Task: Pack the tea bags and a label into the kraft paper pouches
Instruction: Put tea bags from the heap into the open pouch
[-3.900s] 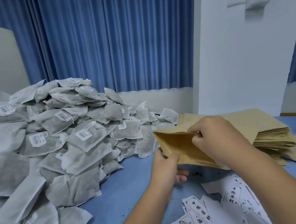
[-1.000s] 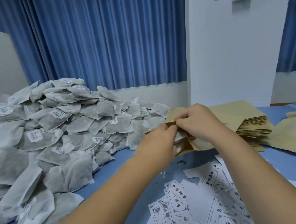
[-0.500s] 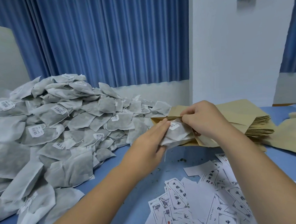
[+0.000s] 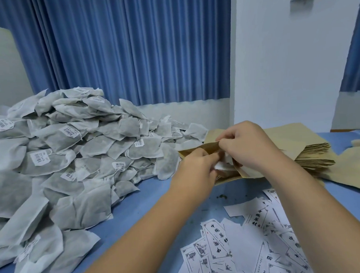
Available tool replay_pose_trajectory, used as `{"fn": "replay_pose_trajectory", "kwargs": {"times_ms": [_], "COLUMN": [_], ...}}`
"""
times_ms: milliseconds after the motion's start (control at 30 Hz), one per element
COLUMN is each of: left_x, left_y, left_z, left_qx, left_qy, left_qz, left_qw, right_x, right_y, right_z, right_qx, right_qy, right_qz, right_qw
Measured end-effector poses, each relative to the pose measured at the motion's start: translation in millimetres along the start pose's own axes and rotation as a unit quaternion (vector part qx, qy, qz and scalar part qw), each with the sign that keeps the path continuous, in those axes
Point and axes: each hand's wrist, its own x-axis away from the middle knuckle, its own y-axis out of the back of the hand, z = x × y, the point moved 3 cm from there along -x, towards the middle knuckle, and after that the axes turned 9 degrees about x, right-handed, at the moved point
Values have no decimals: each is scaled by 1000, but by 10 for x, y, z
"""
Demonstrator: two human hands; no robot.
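Head view: left hand (image 4: 195, 170) tight round tea bags (image 4: 224, 165) at kraft pouch (image 4: 197, 149) mouth; right hand (image 4: 247, 146) tight on pouch rim

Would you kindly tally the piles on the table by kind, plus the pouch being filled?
Tea bag heap: 1
Pouch stack: 1
Loose pouches, right edge: 1 group
Label scatter: 1
Pouch being filled, in right hand: 1
Total: 5
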Motion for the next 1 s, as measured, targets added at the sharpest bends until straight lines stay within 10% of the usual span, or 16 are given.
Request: {"fn": "replay_pose_trajectory", "kwargs": {"times_ms": [300,467,600,833,1000], "left_x": [-16,-161,-448,-533,-554], "left_y": [-49,314,435,428,561], "left_z": [161,812,1413,1734,1849], "left_qx": [125,-132,-344,-492,-450], "left_qy": [-56,-42,126,107,119], "left_qz": [1,-128,76,153,110], "left_qw": [991,982,927,850,878], "right_x": [-38,-32,-28,-46,-44], "right_y": [79,16,-22,-8,-35], "right_z": [-140,-147,-155,-223,-232], "right_qx": [74,95,105,99,96], "right_qy": [-24,-36,-39,-50,-46], "right_qz": [-60,-47,-30,-29,-23], "right_qw": [995,994,993,993,994]}}
